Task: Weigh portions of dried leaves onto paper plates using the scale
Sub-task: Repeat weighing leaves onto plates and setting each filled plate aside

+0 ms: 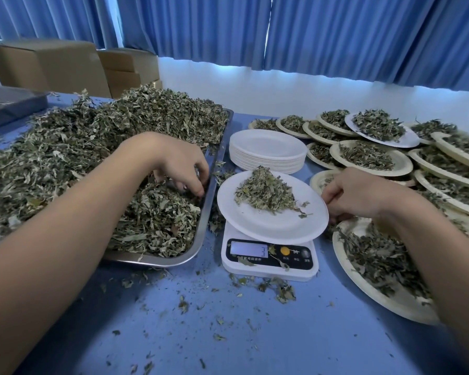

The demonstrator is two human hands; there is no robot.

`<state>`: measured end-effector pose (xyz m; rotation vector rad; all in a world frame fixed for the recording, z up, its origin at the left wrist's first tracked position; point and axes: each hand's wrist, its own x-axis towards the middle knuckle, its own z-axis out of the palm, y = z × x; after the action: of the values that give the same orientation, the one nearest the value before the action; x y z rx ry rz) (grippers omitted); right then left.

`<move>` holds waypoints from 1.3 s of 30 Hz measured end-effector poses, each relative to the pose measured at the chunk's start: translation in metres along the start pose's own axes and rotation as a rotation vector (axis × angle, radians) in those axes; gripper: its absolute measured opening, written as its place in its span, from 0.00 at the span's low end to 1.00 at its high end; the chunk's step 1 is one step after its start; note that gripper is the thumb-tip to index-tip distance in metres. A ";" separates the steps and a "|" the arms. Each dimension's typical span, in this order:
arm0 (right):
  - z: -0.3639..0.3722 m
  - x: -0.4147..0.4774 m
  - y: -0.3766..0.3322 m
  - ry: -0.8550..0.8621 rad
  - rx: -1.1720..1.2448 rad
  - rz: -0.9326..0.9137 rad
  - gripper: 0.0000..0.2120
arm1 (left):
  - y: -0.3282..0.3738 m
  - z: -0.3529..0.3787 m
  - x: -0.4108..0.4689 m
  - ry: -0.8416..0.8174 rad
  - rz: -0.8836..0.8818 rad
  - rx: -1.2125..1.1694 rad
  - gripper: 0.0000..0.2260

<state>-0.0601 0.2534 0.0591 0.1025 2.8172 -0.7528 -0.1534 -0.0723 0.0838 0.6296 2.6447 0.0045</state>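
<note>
Reaching into the metal tray (210,212), your left hand (179,169) has its fingers curled down and bunched, pinching at the dried leaves (152,220) close to the tray's right wall. Your right hand (358,193) is closed on the right rim of the white plate (271,226), thumb above and fingers tucked under the edge; that plate sits on the scale (268,269) and overhangs it on every side; a pointed portion of leaves (266,190) lies on the plate's far half, with a few bits strayed towards your right hand.

On the scale's dark front panel the display (249,249) is lit and shows a 3 at its right end; whether other digits stand before it you cannot tell. Beside it are a yellow button (284,250) and a letter M; the Chinese print under the display and buttons is too small to read; a couple of leaf scraps lie across the panel.

Behind the scale stands a stack of empty plates (266,150), just beside the tray; to the right, many filled plates (368,158) overlap one another, most cream-coloured, one white, and the nearest lies under your right forearm. The tray is heaped high, and leaves spill over its left side onto the blue table (228,334); crumbs are scattered in front of the scale. Cardboard boxes (46,66) stand at the far left; blue curtains (336,31) hang along the back.
</note>
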 end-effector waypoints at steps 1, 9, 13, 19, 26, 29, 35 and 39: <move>0.000 0.000 0.000 -0.003 -0.004 -0.003 0.12 | 0.001 0.001 0.002 -0.019 0.006 -0.009 0.08; -0.001 0.000 0.000 0.000 0.005 0.003 0.12 | 0.004 -0.002 -0.004 -0.077 -0.059 0.050 0.15; -0.001 0.001 0.001 0.001 0.004 -0.003 0.12 | 0.003 0.001 -0.004 -0.081 -0.144 0.085 0.13; -0.001 0.001 0.001 -0.003 0.004 -0.004 0.12 | -0.004 -0.006 -0.004 0.034 -0.094 -0.064 0.04; 0.000 0.002 0.001 0.001 0.006 -0.010 0.12 | 0.007 -0.005 -0.013 -0.139 -0.052 -0.026 0.12; 0.000 0.002 0.003 0.000 0.032 -0.010 0.12 | 0.015 -0.001 -0.011 -0.121 -0.035 0.041 0.13; 0.000 0.002 0.003 0.000 0.064 0.001 0.11 | 0.013 -0.006 -0.012 -0.004 0.042 0.007 0.08; 0.000 0.002 0.003 0.002 0.060 0.003 0.11 | 0.003 -0.014 -0.016 0.169 0.066 -0.006 0.08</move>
<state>-0.0619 0.2564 0.0570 0.1168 2.7960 -0.8368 -0.1449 -0.0752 0.1031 0.7437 2.7827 0.0888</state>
